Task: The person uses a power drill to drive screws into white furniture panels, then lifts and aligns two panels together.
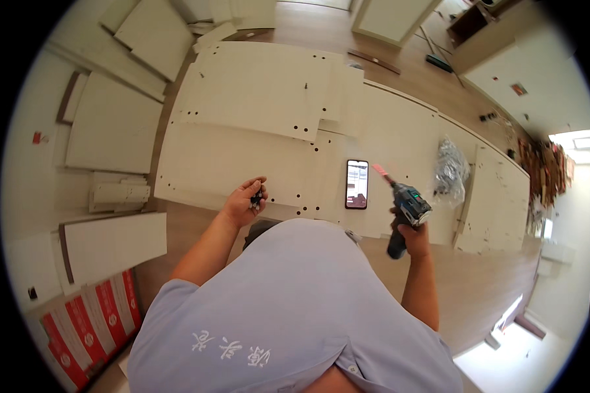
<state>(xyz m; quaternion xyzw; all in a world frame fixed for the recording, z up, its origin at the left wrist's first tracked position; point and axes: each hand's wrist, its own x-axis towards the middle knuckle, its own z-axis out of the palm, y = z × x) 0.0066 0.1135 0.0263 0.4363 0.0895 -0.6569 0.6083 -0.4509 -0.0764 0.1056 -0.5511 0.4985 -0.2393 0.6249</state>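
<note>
My left hand is closed around several small dark and metallic fittings, above the near edge of a white panel. Their exact kind is too small to tell. In my right hand is a blue and black cordless drill, gripped by its handle. Its bit points up and left, with a pinkish blur at the tip. Between the two hands a smartphone lies on the panels, its screen lit. Dark round holes dot the panel near my left hand.
Another white panel overlaps the first, with small pins standing on it. A clear plastic bag of hardware lies at the right. Boards lean at the left above a red and white striped carton. A broom lies far right.
</note>
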